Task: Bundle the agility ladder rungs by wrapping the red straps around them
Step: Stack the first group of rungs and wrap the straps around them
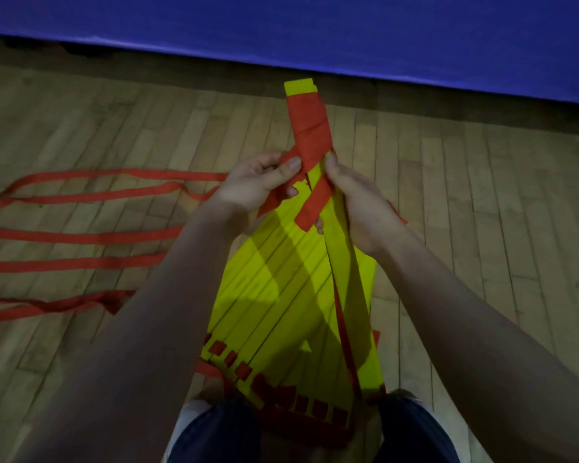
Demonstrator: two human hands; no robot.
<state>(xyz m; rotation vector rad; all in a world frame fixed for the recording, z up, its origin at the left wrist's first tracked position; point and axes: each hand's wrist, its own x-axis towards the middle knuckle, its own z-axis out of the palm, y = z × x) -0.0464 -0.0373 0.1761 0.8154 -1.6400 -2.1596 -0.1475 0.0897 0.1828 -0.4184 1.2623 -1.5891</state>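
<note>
The yellow rungs [281, 269] spread out low down and meet up high, where a red strap [310, 125] is wound round them. The left hand [261, 182] pinches the strap. The right hand [358, 208] grips the rungs. Loose red straps [81, 235] lie on the wood floor [482, 195]

L hand [261, 182] & R hand [358, 208] bare, both forearms [168, 295] bare to frame edge. L thumbnail [293, 163] short, plain. Legs in dark blue trousers [221, 436], fabric detail lost in dim light. Pale patch [189, 412] at outer L leg, similar by R leg; shoe or cloth, can't tell.
</note>
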